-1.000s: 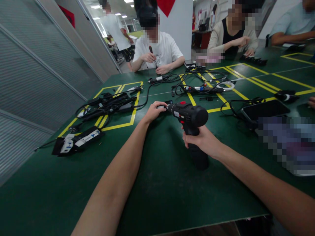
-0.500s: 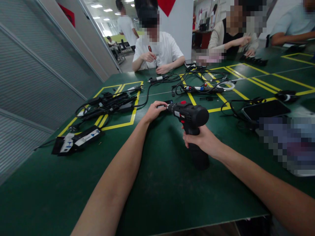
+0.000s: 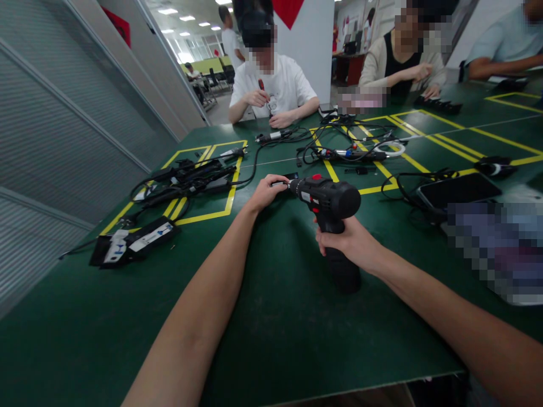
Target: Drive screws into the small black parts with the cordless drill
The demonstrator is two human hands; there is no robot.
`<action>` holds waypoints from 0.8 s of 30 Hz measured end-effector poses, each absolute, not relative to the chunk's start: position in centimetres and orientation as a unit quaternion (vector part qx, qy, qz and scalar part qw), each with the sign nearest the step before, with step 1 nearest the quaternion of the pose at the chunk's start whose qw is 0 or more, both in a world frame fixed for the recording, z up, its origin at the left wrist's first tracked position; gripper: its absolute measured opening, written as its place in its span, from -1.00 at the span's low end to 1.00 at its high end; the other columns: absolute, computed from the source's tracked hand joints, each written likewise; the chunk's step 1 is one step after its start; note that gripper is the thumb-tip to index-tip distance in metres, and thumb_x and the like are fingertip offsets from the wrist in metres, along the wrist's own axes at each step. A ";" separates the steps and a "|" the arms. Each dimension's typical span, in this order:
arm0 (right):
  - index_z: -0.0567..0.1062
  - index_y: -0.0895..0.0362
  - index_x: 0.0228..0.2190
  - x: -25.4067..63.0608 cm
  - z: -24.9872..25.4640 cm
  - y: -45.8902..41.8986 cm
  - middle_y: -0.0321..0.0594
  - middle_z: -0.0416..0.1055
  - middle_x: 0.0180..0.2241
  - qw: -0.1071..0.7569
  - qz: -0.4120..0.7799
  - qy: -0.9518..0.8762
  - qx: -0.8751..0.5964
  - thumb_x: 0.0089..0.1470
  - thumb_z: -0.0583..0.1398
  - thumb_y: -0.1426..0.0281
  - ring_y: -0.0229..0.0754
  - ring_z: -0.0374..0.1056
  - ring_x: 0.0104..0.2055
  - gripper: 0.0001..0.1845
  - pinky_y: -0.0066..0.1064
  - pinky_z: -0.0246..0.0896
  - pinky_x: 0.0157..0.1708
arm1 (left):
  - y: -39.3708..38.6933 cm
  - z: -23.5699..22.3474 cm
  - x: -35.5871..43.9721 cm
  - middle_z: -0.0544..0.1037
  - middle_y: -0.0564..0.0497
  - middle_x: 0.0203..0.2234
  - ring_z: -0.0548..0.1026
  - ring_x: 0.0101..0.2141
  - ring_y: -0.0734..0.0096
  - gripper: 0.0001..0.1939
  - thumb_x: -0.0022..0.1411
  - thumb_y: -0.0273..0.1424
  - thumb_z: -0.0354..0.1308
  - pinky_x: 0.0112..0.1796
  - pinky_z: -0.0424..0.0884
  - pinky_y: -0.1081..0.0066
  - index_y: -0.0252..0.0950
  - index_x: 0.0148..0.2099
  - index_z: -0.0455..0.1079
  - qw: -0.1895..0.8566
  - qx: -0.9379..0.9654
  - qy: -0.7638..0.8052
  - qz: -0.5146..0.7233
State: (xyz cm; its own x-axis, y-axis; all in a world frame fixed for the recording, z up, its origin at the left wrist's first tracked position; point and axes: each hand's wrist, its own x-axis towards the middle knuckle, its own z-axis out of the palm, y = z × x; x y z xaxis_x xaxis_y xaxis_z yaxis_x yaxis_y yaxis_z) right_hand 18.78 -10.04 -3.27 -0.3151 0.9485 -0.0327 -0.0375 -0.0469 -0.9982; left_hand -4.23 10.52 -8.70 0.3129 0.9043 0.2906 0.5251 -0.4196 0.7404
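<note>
Still gripping drill point(image 3: 326, 195) with right hand point(image 3: 344, 242) and dark part point(image 3: 292, 176) with left hand point(image 3: 265, 193), without visible shift, suggesting steady contact.

This place is looking like an office and a workshop together. Yellow lines point(image 3: 206, 217) are marking areas on the green work table point(image 3: 271, 333), black cables point(image 3: 190, 183) are lying in bundles, and a power drill point(image 3: 324, 195) is being held. Behind the seated people point(image 3: 291, 76), ceiling lamps point(image 3: 167, 11) are shining and a brown desk point(image 3: 350, 69) is standing.
</note>
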 end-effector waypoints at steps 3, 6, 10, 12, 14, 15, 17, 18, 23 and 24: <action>0.43 0.14 -0.31 18.8 -3.4 -10.0 -0.30 0.39 -0.53 0.413 0.592 -0.555 -0.413 -0.05 0.25 0.45 -0.20 0.34 -0.47 -0.82 -0.33 0.24 -0.43 | 10.5 -8.7 -4.2 0.52 -0.01 -0.08 0.40 0.00 0.21 -0.69 0.08 -0.24 0.16 0.13 0.24 0.22 -0.21 -0.13 0.52 0.269 0.765 0.464 0.356; 0.43 0.15 -0.29 18.8 -3.4 -10.0 -0.30 0.39 -0.52 0.414 0.592 -0.555 -0.413 -0.05 0.25 0.45 -0.20 0.34 -0.48 -0.79 -0.32 0.25 -0.43 | 10.6 -8.8 -4.3 0.52 -0.01 -0.09 0.40 -0.01 0.22 -0.69 0.08 -0.24 0.17 0.14 0.24 0.22 -0.20 -0.13 0.52 0.271 0.766 0.458 0.361; 0.42 0.14 -0.29 18.7 -3.5 -9.9 -0.31 0.39 -0.53 0.417 0.587 -0.556 -0.415 -0.07 0.26 0.44 -0.21 0.34 -0.50 -0.78 -0.32 0.25 -0.43 | 10.6 -8.8 -4.3 0.52 0.00 -0.09 0.40 0.00 0.22 -0.69 0.08 -0.24 0.15 0.14 0.23 0.23 -0.20 -0.13 0.52 0.269 0.767 0.462 0.355; 0.42 0.14 -0.29 18.7 -3.5 -9.9 -0.32 0.39 -0.54 0.419 0.586 -0.555 -0.416 -0.07 0.26 0.45 -0.21 0.34 -0.51 -0.78 -0.32 0.25 -0.44 | 10.6 -8.7 -4.2 0.52 0.00 -0.08 0.40 0.01 0.22 -0.68 0.09 -0.24 0.15 0.14 0.24 0.23 -0.20 -0.12 0.52 0.271 0.765 0.466 0.352; 0.42 0.14 -0.29 18.8 -3.6 -9.9 -0.31 0.39 -0.54 0.420 0.585 -0.556 -0.415 -0.06 0.25 0.44 -0.20 0.34 -0.50 -0.78 -0.33 0.25 -0.44 | 10.5 -8.7 -4.2 0.52 0.00 -0.08 0.40 0.01 0.21 -0.68 0.09 -0.24 0.15 0.14 0.24 0.22 -0.19 -0.12 0.52 0.273 0.764 0.466 0.352; 0.43 0.13 -0.29 18.8 -3.7 -9.9 -0.31 0.39 -0.54 0.419 0.584 -0.558 -0.414 -0.06 0.25 0.44 -0.20 0.34 -0.50 -0.78 -0.33 0.25 -0.44 | 10.5 -8.7 -4.3 0.52 0.00 -0.08 0.39 0.01 0.21 -0.69 0.08 -0.24 0.16 0.14 0.24 0.22 -0.19 -0.12 0.52 0.273 0.764 0.465 0.353; 0.43 0.14 -0.29 18.9 -3.7 -9.9 -0.30 0.40 -0.53 0.418 0.583 -0.562 -0.412 -0.05 0.25 0.44 -0.19 0.35 -0.49 -0.79 -0.32 0.25 -0.44 | 10.6 -8.8 -4.3 0.52 0.00 -0.08 0.40 0.01 0.21 -0.70 0.08 -0.24 0.16 0.14 0.24 0.22 -0.19 -0.13 0.52 0.274 0.765 0.461 0.357; 0.43 0.14 -0.28 18.9 -3.7 -9.9 -0.29 0.40 -0.53 0.419 0.583 -0.563 -0.411 -0.05 0.25 0.44 -0.19 0.35 -0.49 -0.79 -0.32 0.25 -0.44 | 10.6 -8.8 -4.3 0.52 0.00 -0.09 0.40 0.01 0.21 -0.70 0.08 -0.25 0.17 0.15 0.23 0.22 -0.19 -0.13 0.52 0.274 0.765 0.458 0.360; 0.43 0.15 -0.28 18.9 -3.7 -9.9 -0.28 0.40 -0.52 0.419 0.590 -0.558 -0.406 -0.04 0.25 0.46 -0.19 0.34 -0.48 -0.79 -0.31 0.26 -0.42 | 10.7 -8.9 -4.4 0.52 0.00 -0.10 0.42 -0.01 0.22 -0.71 0.08 -0.25 0.18 0.15 0.22 0.21 -0.20 -0.14 0.52 0.278 0.765 0.450 0.368; 0.43 0.15 -0.28 18.9 -3.7 -10.0 -0.28 0.40 -0.52 0.418 0.591 -0.558 -0.406 -0.04 0.25 0.46 -0.19 0.35 -0.48 -0.79 -0.31 0.26 -0.42 | 10.7 -8.9 -4.3 0.52 0.00 -0.10 0.42 -0.02 0.22 -0.70 0.08 -0.25 0.18 0.15 0.22 0.21 -0.20 -0.14 0.52 0.278 0.764 0.452 0.367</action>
